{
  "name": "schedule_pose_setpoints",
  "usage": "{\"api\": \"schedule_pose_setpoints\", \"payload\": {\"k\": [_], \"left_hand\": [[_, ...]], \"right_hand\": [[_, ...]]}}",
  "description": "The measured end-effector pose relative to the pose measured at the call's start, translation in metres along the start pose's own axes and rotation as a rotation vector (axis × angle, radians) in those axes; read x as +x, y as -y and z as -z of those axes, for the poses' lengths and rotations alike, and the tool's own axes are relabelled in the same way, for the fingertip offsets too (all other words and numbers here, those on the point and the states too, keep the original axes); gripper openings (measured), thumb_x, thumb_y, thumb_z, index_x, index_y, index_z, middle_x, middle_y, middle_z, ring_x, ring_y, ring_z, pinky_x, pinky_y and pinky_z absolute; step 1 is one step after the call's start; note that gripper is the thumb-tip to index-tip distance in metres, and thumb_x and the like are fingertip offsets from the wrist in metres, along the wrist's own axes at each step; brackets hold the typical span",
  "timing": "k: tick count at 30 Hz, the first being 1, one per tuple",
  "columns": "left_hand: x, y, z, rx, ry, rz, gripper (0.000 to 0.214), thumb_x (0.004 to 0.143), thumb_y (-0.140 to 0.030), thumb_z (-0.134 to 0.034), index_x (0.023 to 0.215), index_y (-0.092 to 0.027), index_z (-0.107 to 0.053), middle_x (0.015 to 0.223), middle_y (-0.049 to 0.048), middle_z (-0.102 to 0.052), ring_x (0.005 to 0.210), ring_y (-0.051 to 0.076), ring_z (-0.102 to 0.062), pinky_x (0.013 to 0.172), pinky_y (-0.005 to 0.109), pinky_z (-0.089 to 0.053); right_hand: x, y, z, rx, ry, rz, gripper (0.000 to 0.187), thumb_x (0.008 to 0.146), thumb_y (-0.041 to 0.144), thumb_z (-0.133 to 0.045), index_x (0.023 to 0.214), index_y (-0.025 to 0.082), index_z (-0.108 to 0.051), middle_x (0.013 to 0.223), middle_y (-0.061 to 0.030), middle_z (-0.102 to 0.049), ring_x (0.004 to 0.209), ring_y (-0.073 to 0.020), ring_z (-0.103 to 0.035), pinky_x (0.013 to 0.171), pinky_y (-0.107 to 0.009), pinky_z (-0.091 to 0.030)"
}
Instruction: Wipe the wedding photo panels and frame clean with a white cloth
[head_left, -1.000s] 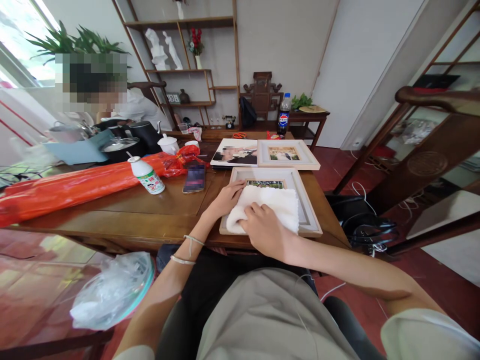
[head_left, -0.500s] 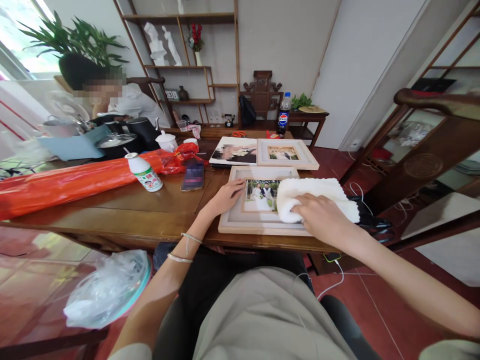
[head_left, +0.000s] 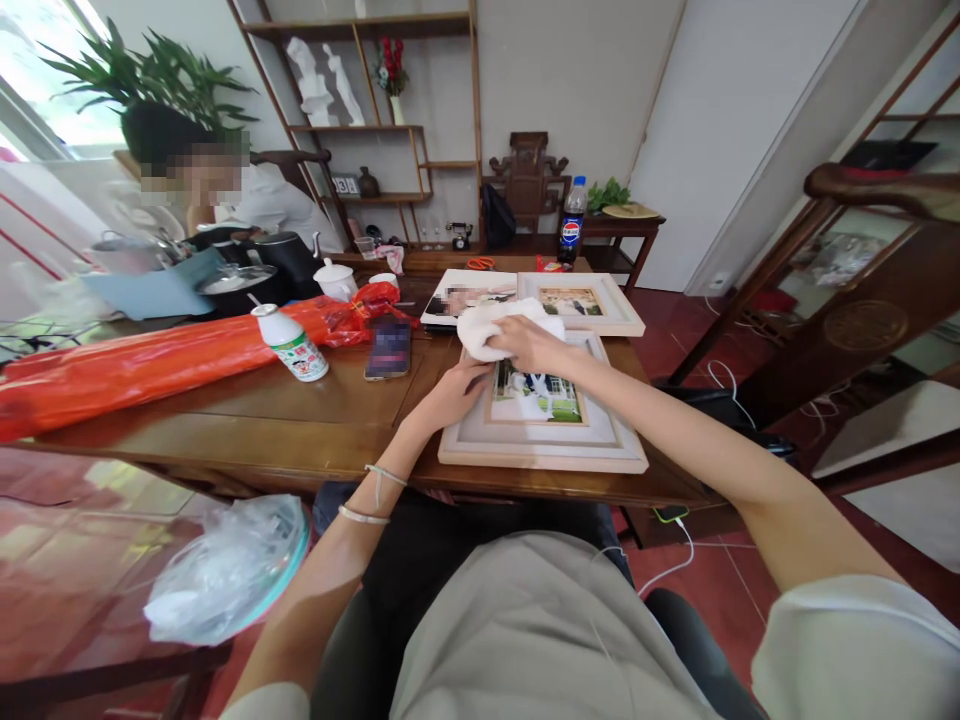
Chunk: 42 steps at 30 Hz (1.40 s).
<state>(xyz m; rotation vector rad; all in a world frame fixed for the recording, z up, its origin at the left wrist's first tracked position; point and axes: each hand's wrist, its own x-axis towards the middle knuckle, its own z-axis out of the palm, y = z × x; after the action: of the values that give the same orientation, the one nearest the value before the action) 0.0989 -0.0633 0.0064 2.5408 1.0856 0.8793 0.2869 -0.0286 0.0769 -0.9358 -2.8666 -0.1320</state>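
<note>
A pale wooden picture frame (head_left: 547, 450) with a wedding photo lies flat on the brown wooden table (head_left: 300, 420) in front of me. My left hand (head_left: 450, 395) rests on the frame's left edge, fingers flat and apart. My right hand (head_left: 529, 343) grips a white towel (head_left: 484, 325) and presses it on the frame's far left corner.
A second frame (head_left: 592, 303) and a photo print (head_left: 465, 298) lie beyond. A phone (head_left: 389, 350), a small white bottle (head_left: 292, 345) and a long orange bag (head_left: 150, 365) sit to the left. A person sits at the far left. A cola bottle (head_left: 573, 222) stands behind; a plastic bag (head_left: 225, 570) lies low left.
My right hand has carried the towel from the frame's near side to its right edge, then up to its far left corner. My left hand has stayed on the frame's left edge.
</note>
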Motion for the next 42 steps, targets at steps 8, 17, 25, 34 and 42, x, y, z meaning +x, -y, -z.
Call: {"api": "schedule_pose_setpoints", "payload": {"k": [8,17,25,34,42], "left_hand": [[0.001,-0.004,0.002,0.014,0.019,0.008,0.033,0.087,-0.019,-0.041,0.114,-0.013,-0.059,0.127,0.0104,-0.054,0.119,0.023,-0.049,0.103,0.038,-0.037],[-0.001,0.002,-0.001,-0.014,0.009,0.01,0.037,0.088,-0.024,-0.04,0.12,-0.016,-0.055,0.132,0.0082,-0.051,0.123,0.021,-0.045,0.106,0.039,-0.033],[-0.001,0.001,-0.001,-0.025,0.01,0.017,0.037,0.088,-0.024,-0.038,0.12,-0.014,-0.056,0.133,0.0089,-0.05,0.124,0.021,-0.044,0.107,0.038,-0.033],[-0.001,-0.003,0.002,-0.026,0.009,-0.003,0.037,0.088,-0.023,-0.04,0.12,-0.012,-0.055,0.131,0.0103,-0.052,0.124,0.021,-0.045,0.107,0.038,-0.033],[-0.002,0.002,0.001,-0.041,0.012,0.0,0.038,0.088,-0.024,-0.039,0.123,-0.016,-0.053,0.133,0.0084,-0.05,0.125,0.021,-0.043,0.107,0.039,-0.032]], "right_hand": [[-0.015,-0.006,0.01,-0.143,0.122,-0.052,0.038,0.064,0.001,-0.048,0.095,0.015,-0.065,0.086,-0.0096,-0.062,0.078,-0.0206,-0.052,0.061,-0.029,-0.03],[-0.084,-0.019,0.032,-0.282,0.249,-0.301,0.034,0.061,-0.003,-0.044,0.079,0.015,-0.065,0.076,-0.0069,-0.061,0.065,-0.0167,-0.052,0.051,-0.027,-0.025],[-0.109,0.038,0.033,-0.27,0.209,-0.276,0.034,0.061,0.004,-0.046,0.086,0.017,-0.066,0.073,-0.0073,-0.063,0.066,-0.0189,-0.054,0.052,-0.027,-0.026],[-0.137,0.147,0.041,-0.18,0.128,-0.063,0.029,0.071,0.01,-0.047,0.096,0.016,-0.062,0.1,-0.0151,-0.06,0.088,-0.0272,-0.053,0.07,-0.036,-0.038],[-0.123,0.065,0.005,-0.247,0.062,-0.304,0.055,0.067,-0.002,-0.048,0.116,0.022,-0.057,0.133,-0.0124,-0.045,0.119,-0.0302,-0.04,0.088,-0.044,-0.035]]}}
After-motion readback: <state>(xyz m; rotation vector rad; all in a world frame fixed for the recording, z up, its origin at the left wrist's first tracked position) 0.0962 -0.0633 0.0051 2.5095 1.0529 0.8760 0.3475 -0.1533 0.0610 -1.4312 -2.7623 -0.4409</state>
